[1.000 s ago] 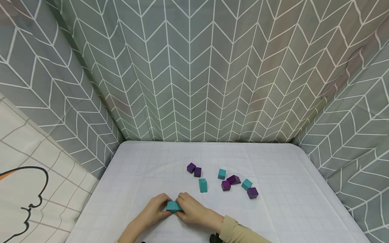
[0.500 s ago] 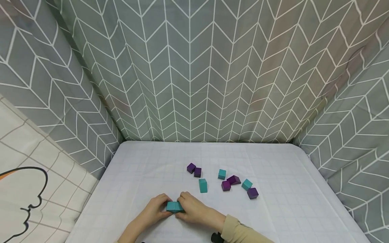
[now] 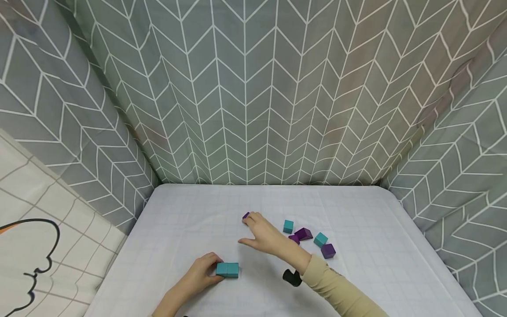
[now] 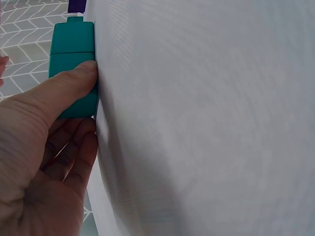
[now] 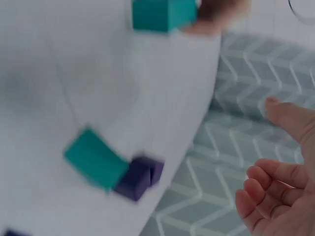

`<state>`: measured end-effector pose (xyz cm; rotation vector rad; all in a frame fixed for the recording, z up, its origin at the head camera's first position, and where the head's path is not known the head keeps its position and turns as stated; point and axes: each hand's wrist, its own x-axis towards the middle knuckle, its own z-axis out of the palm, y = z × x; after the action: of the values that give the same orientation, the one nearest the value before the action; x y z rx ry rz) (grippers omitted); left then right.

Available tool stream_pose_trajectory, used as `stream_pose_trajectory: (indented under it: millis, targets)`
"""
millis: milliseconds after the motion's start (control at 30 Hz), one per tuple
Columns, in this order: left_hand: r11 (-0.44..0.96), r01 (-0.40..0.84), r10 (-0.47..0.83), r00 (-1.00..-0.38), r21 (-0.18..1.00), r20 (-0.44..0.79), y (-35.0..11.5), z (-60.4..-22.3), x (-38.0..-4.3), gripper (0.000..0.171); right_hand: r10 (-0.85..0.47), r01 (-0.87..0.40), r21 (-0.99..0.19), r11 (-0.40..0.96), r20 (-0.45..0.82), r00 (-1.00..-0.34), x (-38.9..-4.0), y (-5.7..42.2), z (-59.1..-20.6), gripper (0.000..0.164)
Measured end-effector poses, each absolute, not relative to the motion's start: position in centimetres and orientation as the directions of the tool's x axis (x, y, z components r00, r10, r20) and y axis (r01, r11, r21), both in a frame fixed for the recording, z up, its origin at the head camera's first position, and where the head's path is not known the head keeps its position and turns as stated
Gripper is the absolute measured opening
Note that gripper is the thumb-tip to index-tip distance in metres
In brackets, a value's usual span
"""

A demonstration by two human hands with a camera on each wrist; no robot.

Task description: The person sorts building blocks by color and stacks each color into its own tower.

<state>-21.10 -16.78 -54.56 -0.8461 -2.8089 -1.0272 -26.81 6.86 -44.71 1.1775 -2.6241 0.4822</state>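
Two teal blocks [image 3: 227, 270] lie end to end on the white table near its front. My left hand [image 3: 200, 275] pinches the nearer-left one, thumb [image 4: 74, 86] on one side and fingers curled behind. My right hand [image 3: 263, 235] is in the air, thumb spread from the fingers, holding nothing. In the head view it covers a loose teal block and most of two purple cubes, one of which peeks past its fingertips. The right wrist view shows that loose teal block [image 5: 96, 157] touching the purple cubes [image 5: 140, 177], apart from the right hand.
Right of the right hand lie a teal cube [image 3: 288, 226], a purple wedge-like block [image 3: 303, 234], a purple cube [image 3: 294, 239] partly hidden by the arm, another teal cube [image 3: 321, 239] and a purple cube [image 3: 328, 251]. Patterned grey curtains [image 3: 253, 110] surround the table [image 3: 190, 211].
My right hand has let go of the right-hand teal block and moved forward and right, over the loose pieces. My left hand has stayed on its block.
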Motion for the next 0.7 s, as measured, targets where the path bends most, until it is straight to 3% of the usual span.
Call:
stream_pose_trajectory:
  millis: [233, 700]
  targets:
    - [0.649, 0.468, 0.476, -0.865, 0.6, 0.159, -16.7, -54.5, -21.2, 0.031, -0.543, -0.617, -0.276, 0.737, 0.302, -0.784, -29.7, 10.0, -44.6, 0.051]
    - [0.643, 0.472, 0.475, -0.864, 0.604, 0.17, -16.7, -54.5, -21.1, 0.031, -0.459, -0.52, -0.287, 0.804, 0.256, -0.851, -30.7, 13.6, -47.6, 0.05]
